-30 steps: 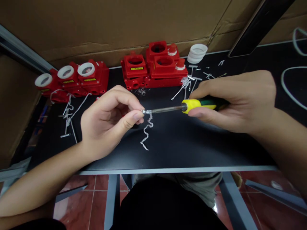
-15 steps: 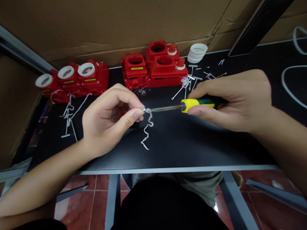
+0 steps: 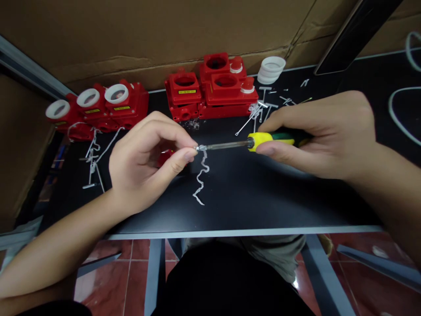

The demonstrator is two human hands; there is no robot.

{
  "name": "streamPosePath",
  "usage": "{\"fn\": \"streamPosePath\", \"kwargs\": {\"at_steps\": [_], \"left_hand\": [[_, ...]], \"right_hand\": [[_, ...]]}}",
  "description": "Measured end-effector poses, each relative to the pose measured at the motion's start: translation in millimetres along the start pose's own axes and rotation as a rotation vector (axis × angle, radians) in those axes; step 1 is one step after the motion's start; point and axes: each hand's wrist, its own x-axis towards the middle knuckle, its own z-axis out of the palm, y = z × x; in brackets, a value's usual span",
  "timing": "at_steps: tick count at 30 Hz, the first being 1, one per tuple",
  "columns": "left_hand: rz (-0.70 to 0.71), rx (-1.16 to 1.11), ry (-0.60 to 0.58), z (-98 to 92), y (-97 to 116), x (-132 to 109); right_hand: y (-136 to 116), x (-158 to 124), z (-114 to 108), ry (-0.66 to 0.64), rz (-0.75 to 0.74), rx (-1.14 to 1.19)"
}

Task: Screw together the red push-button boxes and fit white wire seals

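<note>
My right hand [image 3: 329, 131] grips the yellow and green handle of a screwdriver [image 3: 256, 142], whose metal shaft points left. My left hand [image 3: 148, 162] pinches thumb and forefinger at the shaft's tip, on something small I cannot make out. A wavy white strip [image 3: 200, 177] hangs from the tip down to the black table [image 3: 263, 197]. A small red part [image 3: 164, 157] shows behind the left fingers.
Red plastic housings [image 3: 210, 90] stand at the back middle, and more with white rings [image 3: 98, 105] at the back left. A stack of white rings [image 3: 271, 69], loose metal pins [image 3: 259, 109] and white trimmings [image 3: 94, 153] lie around. Cardboard walls rise behind.
Both hands and the screwdriver have shifted slightly upward in view. The pinch at the tip and the hanging strip look the same.
</note>
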Motion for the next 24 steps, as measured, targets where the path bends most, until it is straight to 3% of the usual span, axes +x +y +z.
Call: {"fn": "streamPosePath", "kwargs": {"at_steps": [5,16,24], "left_hand": [[0.251,0.099,-0.021,-8.8,-13,3],[0.206,0.1,-0.023,-8.0,-11,4],[0.206,-0.029,-0.001,-0.1,-6,-1]], "right_hand": [[0,-1,3,-0.017,0.046,0.005],[5,1,20,-0.08,0.217,0.409],[1,3,27,-0.149,0.222,0.664]]}}
